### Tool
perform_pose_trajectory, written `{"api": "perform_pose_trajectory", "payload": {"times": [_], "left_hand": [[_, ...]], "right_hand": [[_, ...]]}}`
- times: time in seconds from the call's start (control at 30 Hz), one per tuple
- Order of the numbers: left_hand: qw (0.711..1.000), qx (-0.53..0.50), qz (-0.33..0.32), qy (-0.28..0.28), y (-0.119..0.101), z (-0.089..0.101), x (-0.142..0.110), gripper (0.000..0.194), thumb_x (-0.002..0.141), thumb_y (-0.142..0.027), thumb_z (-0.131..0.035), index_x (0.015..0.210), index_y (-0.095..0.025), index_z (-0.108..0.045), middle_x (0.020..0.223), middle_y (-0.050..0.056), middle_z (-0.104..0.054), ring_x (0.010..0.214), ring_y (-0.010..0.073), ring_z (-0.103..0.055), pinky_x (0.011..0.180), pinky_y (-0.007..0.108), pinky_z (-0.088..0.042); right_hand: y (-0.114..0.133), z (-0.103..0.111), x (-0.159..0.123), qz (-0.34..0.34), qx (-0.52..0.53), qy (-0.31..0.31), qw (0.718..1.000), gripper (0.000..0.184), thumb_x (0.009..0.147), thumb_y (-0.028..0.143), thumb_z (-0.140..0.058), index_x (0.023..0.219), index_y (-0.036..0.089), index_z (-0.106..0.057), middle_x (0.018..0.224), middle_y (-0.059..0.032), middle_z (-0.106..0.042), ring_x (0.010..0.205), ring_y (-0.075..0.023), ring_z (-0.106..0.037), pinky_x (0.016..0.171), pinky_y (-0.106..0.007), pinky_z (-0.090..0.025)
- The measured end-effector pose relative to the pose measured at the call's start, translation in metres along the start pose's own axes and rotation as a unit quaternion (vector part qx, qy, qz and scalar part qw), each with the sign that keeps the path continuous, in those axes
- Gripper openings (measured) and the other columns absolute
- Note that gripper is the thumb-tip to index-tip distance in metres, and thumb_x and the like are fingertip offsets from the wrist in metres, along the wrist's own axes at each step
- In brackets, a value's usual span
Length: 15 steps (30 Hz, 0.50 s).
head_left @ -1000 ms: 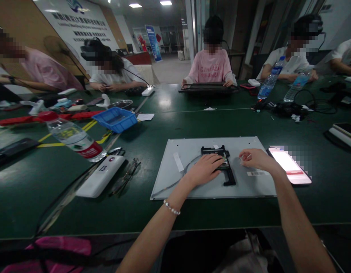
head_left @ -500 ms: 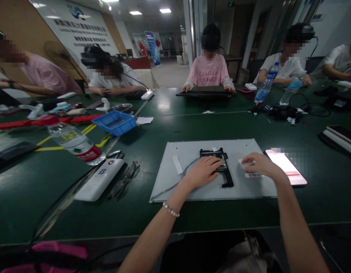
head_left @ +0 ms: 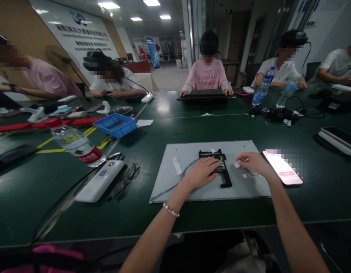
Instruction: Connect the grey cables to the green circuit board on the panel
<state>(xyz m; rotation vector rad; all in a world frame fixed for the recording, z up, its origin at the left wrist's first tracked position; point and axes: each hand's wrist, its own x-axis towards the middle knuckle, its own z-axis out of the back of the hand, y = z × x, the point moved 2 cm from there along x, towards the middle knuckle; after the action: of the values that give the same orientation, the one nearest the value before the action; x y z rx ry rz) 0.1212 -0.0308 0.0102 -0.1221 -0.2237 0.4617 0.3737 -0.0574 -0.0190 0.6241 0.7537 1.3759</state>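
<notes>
A flat grey-white panel (head_left: 165, 184) lies on the green table, with a black plastic bracket (head_left: 226, 179) on its middle. My left hand (head_left: 202, 172) rests flat over the bracket's left part, fingers stretched out across a small circuit board (head_left: 221, 165) that it partly hides. From under this hand a thin grey cable (head_left: 171, 187) curves to the panel's lower left. Just right of the bracket, my right hand (head_left: 254, 163) pinches a small translucent whitish piece (head_left: 237, 164), like a bit of tape, close above the panel. A white strip (head_left: 177, 165) and a barcode label (head_left: 249, 176) are on the panel.
A lit phone (head_left: 281, 167) lies right of the panel. To the left are eyeglasses (head_left: 124, 182), a white power bank (head_left: 100, 182), a water bottle (head_left: 78, 146) and a blue tray (head_left: 115, 127). Several people sit around the table; one opposite holds a dark flat screen (head_left: 206, 94).
My right hand has turned and shifted slightly, still pinching the whitish piece beside the bracket. My left hand has stayed on the bracket. The view has tilted up slightly.
</notes>
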Motion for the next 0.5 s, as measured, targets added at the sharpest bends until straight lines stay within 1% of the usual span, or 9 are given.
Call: {"api": "perform_pose_trajectory", "payload": {"times": [0.1,0.17,0.37,0.5], "left_hand": [[1.000,-0.002,0.002,0.002,0.001,-0.001,0.000,0.040,0.090,-0.027,-0.046,0.130,-0.024,-0.042,0.134,0.003,-0.048,0.125,0.0185,-0.041,0.106,0.037,-0.032],[1.000,-0.003,0.004,0.001,0.001,-0.001,0.000,0.041,0.090,-0.027,-0.047,0.130,-0.024,-0.042,0.134,0.002,-0.048,0.126,0.0184,-0.040,0.106,0.037,-0.031],[1.000,0.000,-0.004,-0.007,-0.001,0.002,0.000,0.040,0.089,-0.027,-0.047,0.129,-0.023,-0.044,0.132,0.003,-0.050,0.126,0.0180,-0.040,0.106,0.036,-0.031],[1.000,0.005,-0.004,-0.012,0.000,0.000,0.000,0.039,0.089,-0.026,-0.047,0.128,-0.023,-0.044,0.131,0.003,-0.051,0.125,0.0177,-0.041,0.106,0.035,-0.031]], "right_hand": [[0.006,-0.007,0.002,0.008,0.095,0.012,0.995,0.021,0.073,0.027,-0.061,0.090,0.017,-0.068,0.086,-0.0063,-0.070,0.073,-0.0173,-0.066,0.067,-0.029,-0.052],[0.010,-0.012,0.003,0.010,0.138,0.012,0.990,0.022,0.073,0.028,-0.061,0.091,0.017,-0.067,0.085,-0.0061,-0.070,0.074,-0.0172,-0.066,0.068,-0.030,-0.053],[0.021,-0.024,0.003,-0.002,0.152,0.023,0.988,0.023,0.073,0.030,-0.063,0.090,0.016,-0.067,0.087,-0.0049,-0.070,0.080,-0.0167,-0.064,0.069,-0.027,-0.052],[0.017,-0.032,0.007,-0.010,0.206,0.040,0.978,0.024,0.071,0.029,-0.066,0.090,0.016,-0.067,0.080,-0.0031,-0.068,0.074,-0.0141,-0.063,0.065,-0.025,-0.052]]}}
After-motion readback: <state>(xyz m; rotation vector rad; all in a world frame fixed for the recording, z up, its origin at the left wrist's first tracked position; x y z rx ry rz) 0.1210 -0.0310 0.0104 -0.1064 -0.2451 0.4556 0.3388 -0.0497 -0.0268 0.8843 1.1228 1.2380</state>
